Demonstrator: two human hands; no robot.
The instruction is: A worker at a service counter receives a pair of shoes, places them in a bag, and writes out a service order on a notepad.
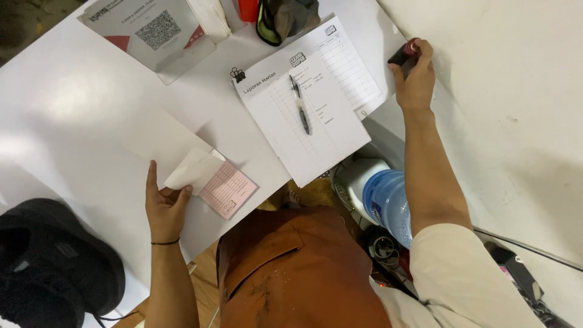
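At the far left a black bag (51,264) sits on the corner of the white desk (79,115), its fabric dark and bulky. Just to its right the left hand (164,203) lies palm up on the desk edge, a thin black band around the wrist, its fingers pinching the lower corner of a white paper slip (193,169) and lifting it. That slip overlaps a pink form (229,190) lying flat on the desk, tilted so one corner points toward the person. Up at the top edge a clear acrylic sign stand (155,33) holds a printed card, and further right a dark cloth bundle (285,18) rests beside something red. Below them a stack of white report sheets (310,103), held at one corner by a black binder clip (238,75), lies at an angle with a dark pen (300,104) resting across it. Beneath the desk edge a blue water bottle (388,203) shows beside a white container. At the right, well apart from the slip, the right hand (416,79) is stretched out and closed around a small black and red object (404,53), possibly a stamp, though it is too small to tell, pressed against a white surface (504,109).
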